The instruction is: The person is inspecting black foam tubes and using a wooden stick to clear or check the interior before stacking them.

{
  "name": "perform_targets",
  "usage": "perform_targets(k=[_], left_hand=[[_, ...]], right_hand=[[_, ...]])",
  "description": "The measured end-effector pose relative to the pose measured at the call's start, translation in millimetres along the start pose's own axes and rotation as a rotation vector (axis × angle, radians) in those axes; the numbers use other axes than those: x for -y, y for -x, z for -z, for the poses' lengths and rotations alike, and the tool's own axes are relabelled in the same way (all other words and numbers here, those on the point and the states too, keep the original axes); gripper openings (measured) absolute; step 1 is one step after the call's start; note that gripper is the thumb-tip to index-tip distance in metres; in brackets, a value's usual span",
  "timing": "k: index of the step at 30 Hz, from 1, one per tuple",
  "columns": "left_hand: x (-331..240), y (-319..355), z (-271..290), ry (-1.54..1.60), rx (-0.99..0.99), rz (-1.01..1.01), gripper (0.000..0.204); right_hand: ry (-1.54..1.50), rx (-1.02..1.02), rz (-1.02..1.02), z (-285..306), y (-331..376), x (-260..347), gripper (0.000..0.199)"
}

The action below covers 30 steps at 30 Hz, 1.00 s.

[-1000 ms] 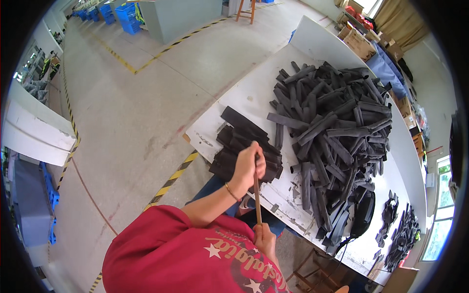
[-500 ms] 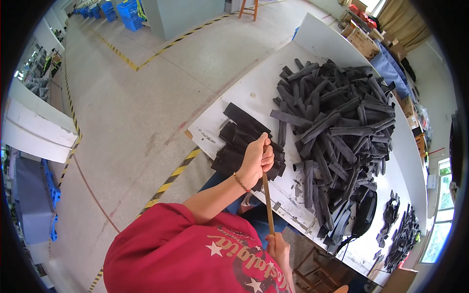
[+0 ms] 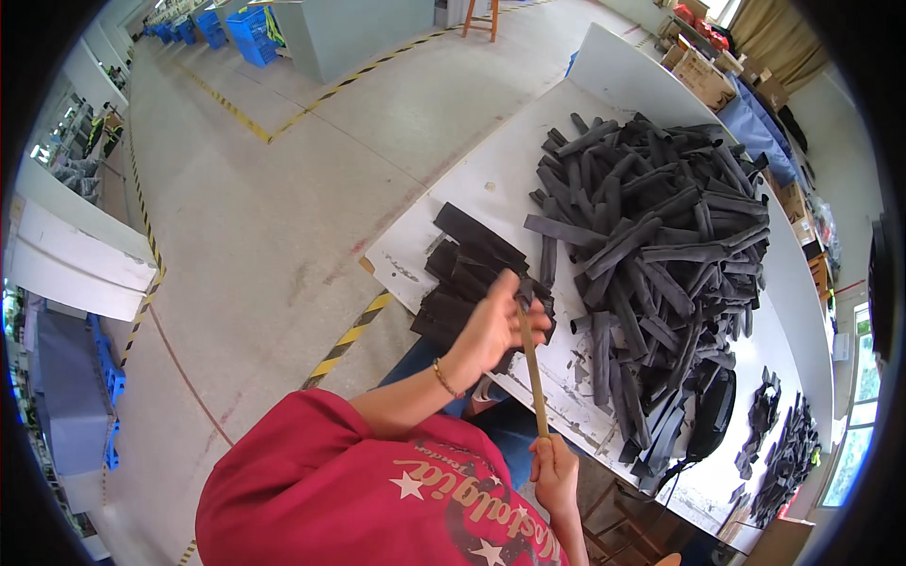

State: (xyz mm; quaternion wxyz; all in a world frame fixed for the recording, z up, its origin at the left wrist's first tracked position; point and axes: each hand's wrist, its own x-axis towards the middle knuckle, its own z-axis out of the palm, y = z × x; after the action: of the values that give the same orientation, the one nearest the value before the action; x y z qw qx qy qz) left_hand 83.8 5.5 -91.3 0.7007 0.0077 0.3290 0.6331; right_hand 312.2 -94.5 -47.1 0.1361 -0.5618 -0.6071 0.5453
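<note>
Thin wooden stick [image 3: 532, 373] held near-upright above worktop [image 3: 491, 179] edge, long axis running from right hand [image 3: 557, 472], closed on lower end, up to left hand [image 3: 491, 330], clenched about top end and a black sleeve piece [image 3: 525, 292]; black stack [image 3: 467, 269] just beyond left hand; loose pile [image 3: 661, 245] farther right

A white table [image 3: 491, 179] carries a heap of black strips [image 3: 651, 245] (plus a neater stack [image 3: 462, 269]).
</note>
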Motion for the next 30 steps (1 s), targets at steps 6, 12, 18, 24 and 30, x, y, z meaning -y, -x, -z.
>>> perform_targets(k=[6,12,18,24,30], left_hand=[[1,-16,-2,-0.014,0.149,-0.013,0.032],[9,-24,4,0.194,0.259,0.173,0.028],[12,-21,-12,0.080,0.189,0.069,0.028],[11,-22,-20,0.049,0.072,-0.031,0.029],[9,-24,-19,0.112,0.008,-0.002,0.030]], right_hand=[[0.125,0.005,0.219,-19,-3,-22,0.027],[-0.301,0.191,-0.190,2,25,-16,0.024],[-0.085,0.061,-0.026,0,35,-22,0.021],[0.196,-0.042,0.128,6,40,-16,0.017],[-0.200,0.108,-0.191,18,46,-9,0.020]])
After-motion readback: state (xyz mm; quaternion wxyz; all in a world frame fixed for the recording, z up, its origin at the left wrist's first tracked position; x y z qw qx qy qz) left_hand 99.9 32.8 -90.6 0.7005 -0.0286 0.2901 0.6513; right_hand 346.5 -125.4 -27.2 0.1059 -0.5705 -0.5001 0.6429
